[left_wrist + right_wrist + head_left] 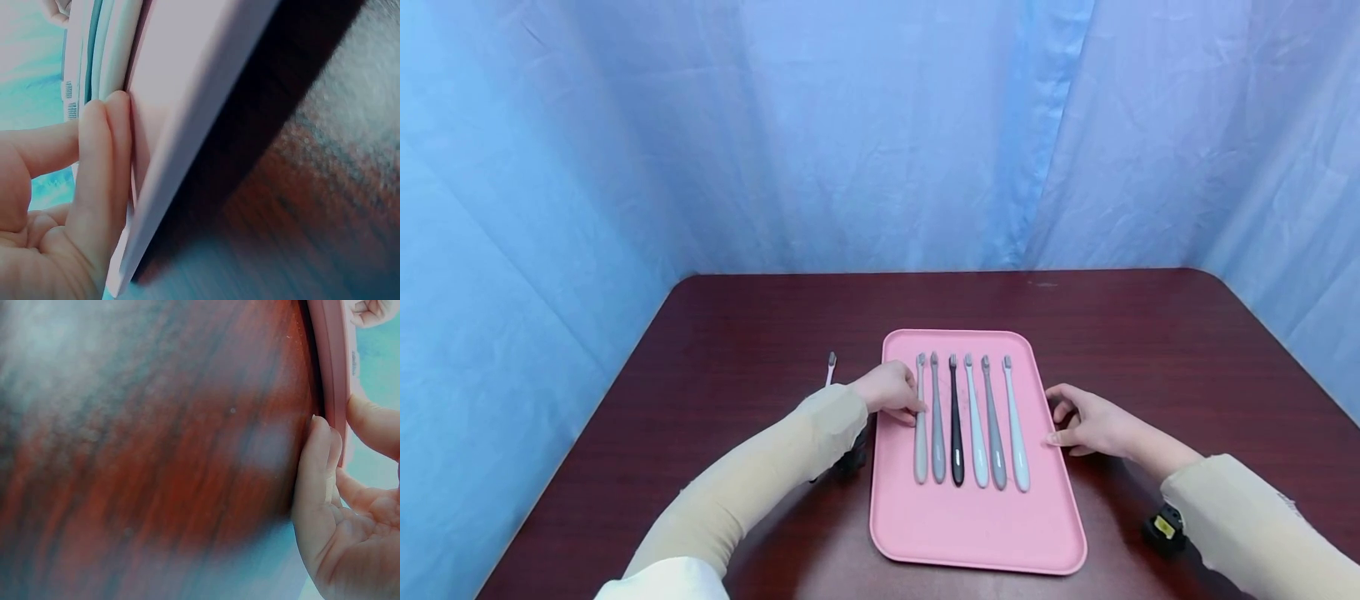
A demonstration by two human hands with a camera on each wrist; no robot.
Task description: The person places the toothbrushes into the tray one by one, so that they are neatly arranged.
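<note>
A pink tray lies on the dark red table and holds several toothbrushes side by side, bristles pointing away from me. My left hand reaches over the tray's left rim. Its straight fingers rest on the tray floor against the leftmost grey toothbrush. My right hand is at the tray's right rim. Its thumb lies against the outer edge and a fingertip sits on the rim's other side, pinching it.
One more toothbrush lies on the table left of the tray, partly hidden by my left sleeve. Blue cloth hangs around the table on the back and both sides. A small black and yellow device sits on my right wrist.
</note>
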